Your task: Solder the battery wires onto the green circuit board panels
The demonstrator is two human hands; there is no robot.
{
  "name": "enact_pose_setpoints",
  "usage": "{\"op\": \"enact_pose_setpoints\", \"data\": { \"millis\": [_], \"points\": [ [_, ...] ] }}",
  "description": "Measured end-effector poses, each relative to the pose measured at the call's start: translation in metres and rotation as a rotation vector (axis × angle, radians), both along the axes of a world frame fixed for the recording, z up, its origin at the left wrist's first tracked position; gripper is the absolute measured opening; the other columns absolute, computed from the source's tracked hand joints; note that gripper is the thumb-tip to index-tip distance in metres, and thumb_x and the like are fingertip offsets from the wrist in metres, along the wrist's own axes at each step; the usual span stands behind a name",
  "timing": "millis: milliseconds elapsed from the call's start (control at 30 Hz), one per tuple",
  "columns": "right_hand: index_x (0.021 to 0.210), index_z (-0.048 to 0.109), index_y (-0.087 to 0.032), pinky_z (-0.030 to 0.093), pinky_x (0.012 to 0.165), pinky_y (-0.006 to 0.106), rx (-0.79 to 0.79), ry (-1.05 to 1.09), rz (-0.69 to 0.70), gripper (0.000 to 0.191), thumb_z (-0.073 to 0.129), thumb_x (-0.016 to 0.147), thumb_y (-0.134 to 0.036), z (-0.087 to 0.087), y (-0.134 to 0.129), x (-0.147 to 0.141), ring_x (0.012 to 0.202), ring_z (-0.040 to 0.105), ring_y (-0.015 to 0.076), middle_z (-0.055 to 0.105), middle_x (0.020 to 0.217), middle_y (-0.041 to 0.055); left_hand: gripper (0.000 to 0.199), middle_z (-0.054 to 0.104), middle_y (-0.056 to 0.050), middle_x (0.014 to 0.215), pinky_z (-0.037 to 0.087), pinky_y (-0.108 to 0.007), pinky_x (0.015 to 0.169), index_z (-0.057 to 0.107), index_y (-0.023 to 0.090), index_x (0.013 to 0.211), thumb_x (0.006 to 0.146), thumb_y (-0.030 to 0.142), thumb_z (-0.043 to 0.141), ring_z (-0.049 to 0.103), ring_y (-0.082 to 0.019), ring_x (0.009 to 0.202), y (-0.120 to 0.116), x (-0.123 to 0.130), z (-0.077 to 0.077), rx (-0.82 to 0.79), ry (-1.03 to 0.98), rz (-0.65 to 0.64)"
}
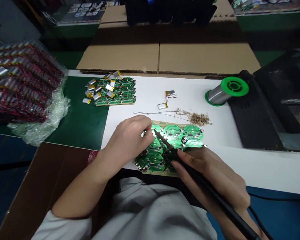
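My right hand (215,176) is wrapped round the black handle of a soldering iron (190,171). The iron's tip points down and left at a green circuit board panel (170,130), close by my left fingertips. Over the left part of this panel, my left hand (131,136) is closed in a pinch; whatever its fingers hold is hidden. Small metal connectors and chips cover the panel, which lies on the white table surface. Just beyond it are thin lengths of wire (150,114) and a heap of small brown bits (199,118).
At the left, a second board panel (125,90) has small silver batteries (110,87) on it. Two loose batteries (162,106) lie mid-table. A solder wire spool (218,94) stands right, beside a black stand (250,116). Bubble-wrapped batteries (22,80) are stacked left; cardboard (205,56) lies behind.
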State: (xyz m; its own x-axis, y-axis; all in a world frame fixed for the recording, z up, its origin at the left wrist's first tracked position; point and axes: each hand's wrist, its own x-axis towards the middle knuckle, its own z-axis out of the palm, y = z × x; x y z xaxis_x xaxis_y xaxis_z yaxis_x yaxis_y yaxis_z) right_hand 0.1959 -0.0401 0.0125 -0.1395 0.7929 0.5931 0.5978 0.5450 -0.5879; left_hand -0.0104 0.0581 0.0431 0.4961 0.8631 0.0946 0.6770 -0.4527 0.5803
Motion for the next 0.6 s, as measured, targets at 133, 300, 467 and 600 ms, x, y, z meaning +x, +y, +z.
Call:
{"op": "enact_pose_setpoints", "data": {
  "millis": [133,300,467,600],
  "points": [
    [0.125,0.073,-0.026,0.06,0.067,0.033,-0.079,0.069,-0.022,0.046,0.078,0.085,-0.004,0.0007,-0.0015,0.0004,0.078,0.072,0.0192,0.074,0.089,0.002,0.02,0.066,-0.001,0.082,0.041,-0.03,0.07,0.058,0.017,0.077,0.085,-0.001,0.055,0.059,-0.017,0.077,0.0002,0.0003,0.001,-0.007,0.012,0.006],
    [0.125,0.073,-0.024,0.06,0.07,0.032,-0.13,0.082,-0.009,0.046,0.078,0.085,-0.002,0.0022,-0.0054,0.0037,0.08,0.072,0.0174,0.074,0.092,0.0017,0.021,0.067,-0.002,0.082,0.043,-0.03,0.072,0.058,0.018,0.076,0.085,-0.001,0.055,0.06,-0.018,0.079,0.0005,0.0008,0.0015,-0.01,0.01,0.006],
    [0.128,0.072,-0.029,0.064,0.075,0.032,-0.148,0.144,-0.049,0.046,0.076,0.088,-0.006,0.0037,-0.0065,0.0049,0.085,0.075,0.0185,0.077,0.098,0.001,0.021,0.066,-0.001,0.081,0.042,-0.031,0.071,0.057,0.018,0.076,0.085,-0.001,0.054,0.058,-0.018,0.078,0.0012,0.0013,0.0027,-0.022,0.024,0.011],
    [0.122,0.075,-0.032,0.064,0.067,0.031,-0.182,0.19,-0.141,0.041,0.076,0.089,-0.008,0.0073,-0.0063,0.0038,0.083,0.077,0.0196,0.078,0.096,0.0005,0.021,0.064,0.0,0.08,0.041,-0.031,0.069,0.056,0.018,0.075,0.085,0.0,0.054,0.057,-0.017,0.076,0.0018,0.0013,0.0049,-0.025,0.035,0.002]
  ]
}}
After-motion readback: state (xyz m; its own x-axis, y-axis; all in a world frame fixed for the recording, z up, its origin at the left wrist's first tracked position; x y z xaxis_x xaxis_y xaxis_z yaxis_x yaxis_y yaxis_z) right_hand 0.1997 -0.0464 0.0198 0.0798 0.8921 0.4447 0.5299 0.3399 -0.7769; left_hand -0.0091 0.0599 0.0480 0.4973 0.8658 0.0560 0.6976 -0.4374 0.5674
